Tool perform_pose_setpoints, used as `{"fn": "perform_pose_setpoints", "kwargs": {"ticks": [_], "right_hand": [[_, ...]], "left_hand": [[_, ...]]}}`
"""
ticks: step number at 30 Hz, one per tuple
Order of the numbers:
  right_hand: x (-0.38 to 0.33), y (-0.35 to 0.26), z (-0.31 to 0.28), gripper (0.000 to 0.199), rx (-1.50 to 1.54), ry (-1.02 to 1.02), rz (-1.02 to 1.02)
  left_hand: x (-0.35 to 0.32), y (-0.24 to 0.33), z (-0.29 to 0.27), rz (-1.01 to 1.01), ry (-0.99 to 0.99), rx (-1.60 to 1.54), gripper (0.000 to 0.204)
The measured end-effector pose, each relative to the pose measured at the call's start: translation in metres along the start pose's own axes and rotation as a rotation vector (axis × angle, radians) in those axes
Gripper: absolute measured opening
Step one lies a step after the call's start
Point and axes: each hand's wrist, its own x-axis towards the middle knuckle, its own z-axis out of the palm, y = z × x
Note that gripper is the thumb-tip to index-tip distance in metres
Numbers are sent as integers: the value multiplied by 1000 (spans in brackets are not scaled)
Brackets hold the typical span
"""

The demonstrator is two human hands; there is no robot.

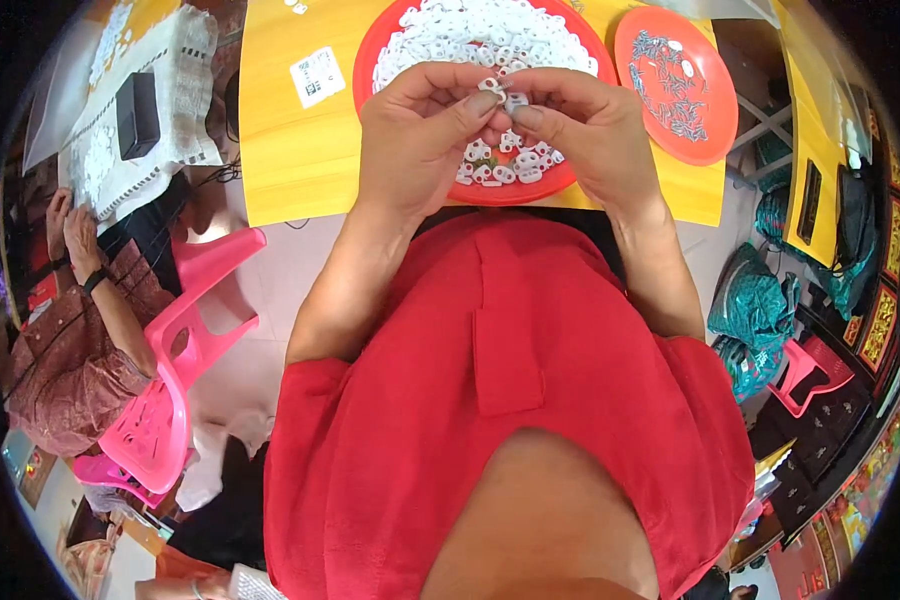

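Note:
Over a round red tray [363, 75] heaped with small white plastic pieces [440, 40], both my hands meet, fingertips nearly touching. My left hand [410, 130] is closed, pinching a small white plastic piece with holes [489, 88] between thumb and fingers. Closed in the same way, my right hand [600, 125] pinches another small pale piece [515, 102] right beside it. Whether the two pieces are joined is too small to tell. More white pieces [505, 174] lie in the tray below my fingers.
An orange oval plate [710, 140] with small grey metal parts [660, 75] stands right of the tray on the yellow table [290, 190]. A white label [317, 77] lies to the left. A pink chair [160, 430] and another person's hands [75, 235] are farther left.

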Motion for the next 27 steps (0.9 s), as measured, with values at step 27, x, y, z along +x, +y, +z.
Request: {"fn": "perform_pose_setpoints", "kwargs": {"ticks": [27], "right_hand": [[-11, -16, -2, 23, -99, 108, -58]], "left_hand": [[-8, 3, 14, 42, 43, 233, 14]]}}
